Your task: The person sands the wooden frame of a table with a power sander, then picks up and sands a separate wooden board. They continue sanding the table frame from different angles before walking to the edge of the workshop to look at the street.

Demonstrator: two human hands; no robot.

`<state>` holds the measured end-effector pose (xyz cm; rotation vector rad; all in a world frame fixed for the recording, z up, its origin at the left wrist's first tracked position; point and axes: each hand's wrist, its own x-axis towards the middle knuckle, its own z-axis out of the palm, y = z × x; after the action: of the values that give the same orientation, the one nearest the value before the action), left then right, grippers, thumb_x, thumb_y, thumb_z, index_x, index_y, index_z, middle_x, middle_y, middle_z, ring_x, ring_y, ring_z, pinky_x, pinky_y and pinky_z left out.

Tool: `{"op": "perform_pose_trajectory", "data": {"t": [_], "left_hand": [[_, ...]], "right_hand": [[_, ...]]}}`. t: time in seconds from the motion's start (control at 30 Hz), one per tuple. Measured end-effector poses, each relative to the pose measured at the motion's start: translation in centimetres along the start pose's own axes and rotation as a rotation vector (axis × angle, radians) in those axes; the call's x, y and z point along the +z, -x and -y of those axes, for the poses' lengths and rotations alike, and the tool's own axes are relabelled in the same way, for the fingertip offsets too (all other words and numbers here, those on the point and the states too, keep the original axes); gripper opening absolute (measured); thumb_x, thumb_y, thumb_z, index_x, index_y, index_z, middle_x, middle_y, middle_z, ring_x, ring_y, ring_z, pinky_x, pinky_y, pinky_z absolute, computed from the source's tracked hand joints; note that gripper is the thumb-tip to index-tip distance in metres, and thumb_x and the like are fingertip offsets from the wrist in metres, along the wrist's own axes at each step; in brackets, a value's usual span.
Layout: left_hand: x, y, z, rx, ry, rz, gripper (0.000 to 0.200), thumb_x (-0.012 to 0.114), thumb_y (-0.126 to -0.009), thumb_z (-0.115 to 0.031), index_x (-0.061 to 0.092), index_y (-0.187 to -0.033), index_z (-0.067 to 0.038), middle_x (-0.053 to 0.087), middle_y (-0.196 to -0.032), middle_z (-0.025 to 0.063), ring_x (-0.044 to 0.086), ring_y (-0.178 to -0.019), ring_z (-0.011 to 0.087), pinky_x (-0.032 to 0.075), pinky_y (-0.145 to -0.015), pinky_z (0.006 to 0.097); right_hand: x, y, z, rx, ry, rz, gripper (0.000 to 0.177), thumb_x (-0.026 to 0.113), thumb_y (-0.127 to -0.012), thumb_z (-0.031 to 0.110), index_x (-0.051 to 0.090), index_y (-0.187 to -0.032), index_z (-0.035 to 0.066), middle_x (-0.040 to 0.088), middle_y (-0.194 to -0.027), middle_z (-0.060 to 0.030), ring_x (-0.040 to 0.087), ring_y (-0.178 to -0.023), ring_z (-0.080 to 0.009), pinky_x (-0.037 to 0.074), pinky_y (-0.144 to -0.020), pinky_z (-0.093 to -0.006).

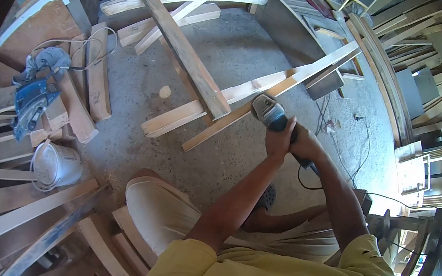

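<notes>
Both my hands are wrapped round an angle grinder with a dark body and a metal head. My left hand grips it close behind the head, while my right hand holds the body further back. The grinder's disc end overlaps a narrow wooden strip in this view. Beside that strip runs a longer pale timber. A weathered grey-brown board crosses over the timbers, its near end close to the grinder.
On my left are a blue power tool on wood offcuts, a white bucket and curved wooden pieces. Cables trail over the concrete floor at right. Stacked planks line the right side.
</notes>
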<state>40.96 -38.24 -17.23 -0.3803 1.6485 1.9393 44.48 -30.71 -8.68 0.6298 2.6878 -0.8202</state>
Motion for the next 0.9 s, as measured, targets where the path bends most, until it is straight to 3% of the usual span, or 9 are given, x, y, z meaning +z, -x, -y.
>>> {"op": "perform_pose_trajectory", "data": {"t": [0.3, 0.5, 0.67, 0.77, 0.9], "left_hand": [[5.2, -0.6, -0.6, 0.084, 0.041, 0.016, 0.06, 0.078, -0.074, -0.051, 0.066, -0.099, 0.002, 0.07, -0.095, 0.0175, 0.069, -0.087, 0.0272, 0.051, -0.079, 0.0366], [8.4, -1.0, -2.3, 0.069, 0.044, 0.067, 0.062, 0.08, -0.073, -0.048, 0.065, -0.103, 0.003, 0.07, -0.098, 0.0178, 0.069, -0.089, 0.0266, 0.052, -0.08, 0.0355], [11.2, -1.6, -3.9, 0.119, 0.058, 0.133, 0.067, 0.08, -0.071, -0.051, 0.063, -0.105, 0.005, 0.069, -0.101, 0.0206, 0.069, -0.091, 0.0294, 0.053, -0.081, 0.0357], [12.0, -2.1, -5.3, 0.166, -0.131, 0.243, 0.075, 0.079, -0.069, -0.056, 0.062, -0.105, 0.008, 0.068, -0.1, 0.0251, 0.069, -0.093, 0.0334, 0.054, -0.08, 0.0384], [10.7, -1.9, -4.3, 0.236, -0.254, 0.171, 0.072, 0.077, -0.07, -0.056, 0.063, -0.101, 0.007, 0.069, -0.096, 0.0242, 0.07, -0.09, 0.0346, 0.055, -0.079, 0.0394]], "right_hand": [[-3.9, -1.3, -3.4, -0.056, -0.044, -0.022, 0.069, 0.084, -0.06, 0.023, 0.058, -0.119, -0.001, 0.069, -0.105, -0.0229, 0.068, -0.1, -0.0338, 0.052, -0.084, -0.0407], [-7.0, -2.1, -4.4, -0.125, -0.293, 0.008, 0.073, 0.087, -0.058, 0.017, 0.056, -0.12, -0.004, 0.067, -0.109, -0.017, 0.064, -0.101, -0.0241, 0.05, -0.088, -0.0354], [-9.8, -1.7, -4.6, -0.078, -0.207, -0.061, 0.07, 0.086, -0.06, 0.016, 0.055, -0.12, -0.004, 0.067, -0.108, -0.0166, 0.064, -0.099, -0.0229, 0.051, -0.087, -0.0353], [-10.4, -1.7, -5.0, -0.013, -0.093, -0.204, 0.066, 0.088, -0.061, 0.019, 0.057, -0.115, -0.003, 0.068, -0.105, -0.0149, 0.066, -0.093, -0.0214, 0.053, -0.082, -0.0341], [-8.4, -0.8, -4.6, 0.044, -0.128, -0.196, 0.062, 0.087, -0.062, 0.018, 0.058, -0.113, -0.002, 0.07, -0.102, -0.0138, 0.067, -0.092, -0.0209, 0.053, -0.08, -0.0348]]}}
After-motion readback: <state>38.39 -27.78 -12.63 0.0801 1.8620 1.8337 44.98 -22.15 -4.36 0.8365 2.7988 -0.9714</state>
